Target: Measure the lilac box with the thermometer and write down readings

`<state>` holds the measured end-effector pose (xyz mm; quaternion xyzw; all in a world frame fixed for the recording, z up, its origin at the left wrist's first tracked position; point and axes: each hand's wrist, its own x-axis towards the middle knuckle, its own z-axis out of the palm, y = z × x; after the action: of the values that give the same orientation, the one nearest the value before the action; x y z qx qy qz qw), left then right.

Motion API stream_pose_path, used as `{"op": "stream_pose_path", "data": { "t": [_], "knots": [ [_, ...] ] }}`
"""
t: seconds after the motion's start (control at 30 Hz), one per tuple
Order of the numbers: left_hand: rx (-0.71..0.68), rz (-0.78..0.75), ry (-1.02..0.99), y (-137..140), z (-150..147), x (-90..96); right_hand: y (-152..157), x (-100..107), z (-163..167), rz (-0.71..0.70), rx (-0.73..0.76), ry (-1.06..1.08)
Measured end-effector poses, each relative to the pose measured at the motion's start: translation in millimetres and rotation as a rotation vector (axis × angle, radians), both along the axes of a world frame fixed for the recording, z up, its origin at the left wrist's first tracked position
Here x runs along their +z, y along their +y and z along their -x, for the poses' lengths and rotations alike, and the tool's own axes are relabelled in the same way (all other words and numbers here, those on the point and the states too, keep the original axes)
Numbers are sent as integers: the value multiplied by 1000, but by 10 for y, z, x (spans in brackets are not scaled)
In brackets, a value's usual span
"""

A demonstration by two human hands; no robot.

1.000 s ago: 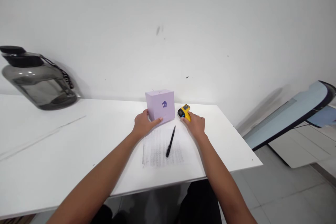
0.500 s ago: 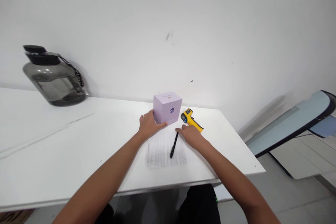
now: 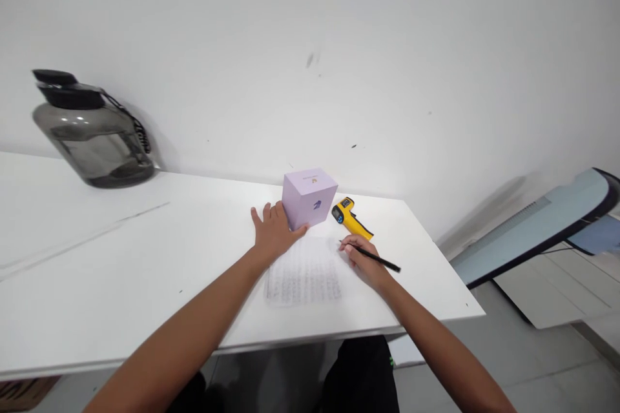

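Note:
A sheet of paper point(image 3: 303, 281) covered with rows of writing or print, too blurred to read, lies on the white table. My left hand point(image 3: 274, 232) rests with fingers spread at the lower left corner of a lilac box point(image 3: 310, 200), its thumb along the box's front bottom edge. In my right hand point(image 3: 363, 258) is a black pen point(image 3: 382, 261), tip pointing left near the paper's upper right edge. Just beyond that hand lies a yellow and black infrared thermometer point(image 3: 353, 218), beside the box.
A large grey, see-through water jug point(image 3: 97, 135) with a black lid stands at the back left against the wall. The white table point(image 3: 121, 271) ends on the right, where a pale blue, dark-edged object point(image 3: 533, 232) leans past its edge. A printed carton point(image 3: 26, 392) is below at left.
My right hand has picked the pen up off the paper and now holds it in a writing grip, tip to the left. The fingers of my left hand have spread beside the box.

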<state>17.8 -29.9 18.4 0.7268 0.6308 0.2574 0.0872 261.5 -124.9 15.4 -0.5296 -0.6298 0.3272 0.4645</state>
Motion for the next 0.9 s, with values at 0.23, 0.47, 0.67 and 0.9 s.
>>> {"op": "stream_pose_path", "data": {
  "t": [0.23,0.47,0.67,0.9],
  "knots": [
    [-12,-25,5,36,3,-80,51,76,92,116,-27,-26],
    [-21,-2,-11,38,0,-87,61,68,91,148,-28,-117],
    [-19,44,-5,47,-1,-71,53,104,110,190,-5,-104],
    [-21,36,1,53,-2,-61,55,72,113,190,-15,-110]
  ]
}}
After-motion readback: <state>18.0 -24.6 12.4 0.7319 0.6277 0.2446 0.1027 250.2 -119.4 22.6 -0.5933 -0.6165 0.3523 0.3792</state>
